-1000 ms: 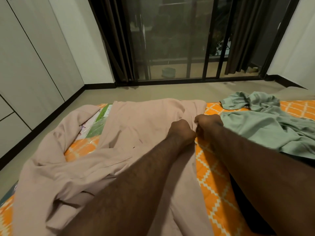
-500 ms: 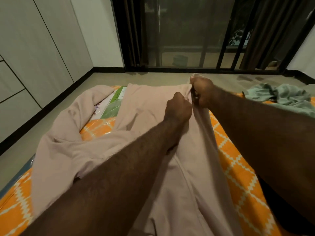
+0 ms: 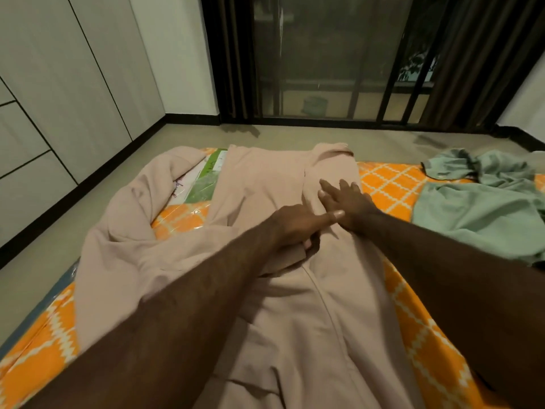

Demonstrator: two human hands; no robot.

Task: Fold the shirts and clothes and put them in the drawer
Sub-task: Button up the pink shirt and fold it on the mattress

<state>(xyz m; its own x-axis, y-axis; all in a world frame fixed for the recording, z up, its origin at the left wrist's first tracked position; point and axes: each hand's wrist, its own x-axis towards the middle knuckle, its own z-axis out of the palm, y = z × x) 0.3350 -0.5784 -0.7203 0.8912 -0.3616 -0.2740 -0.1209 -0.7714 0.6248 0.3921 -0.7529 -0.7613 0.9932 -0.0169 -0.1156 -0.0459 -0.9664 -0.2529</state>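
Observation:
A large pale pink garment (image 3: 259,184) lies spread lengthwise over an orange patterned mattress (image 3: 386,187). My right hand (image 3: 345,203) lies flat on its upper right part, fingers straight and spread. My left hand (image 3: 298,228) sits just left of it, index finger stretched out toward the right hand while the other fingers curl round a fold of the pink cloth. A crumpled pale green shirt (image 3: 483,208) lies at the mattress's right side, apart from both hands.
A green and white plastic-wrapped package (image 3: 206,178) shows under the pink garment's left side. Grey cupboard fronts with drawer lines (image 3: 44,119) stand along the left wall. A dark-framed glass door (image 3: 324,60) and curtains close the far end, with bare floor between.
Both hands were pinching the pink garment's far edge and lifting it away from me. Now that edge lies down, my right hand has flattened on the cloth and my left has drawn back.

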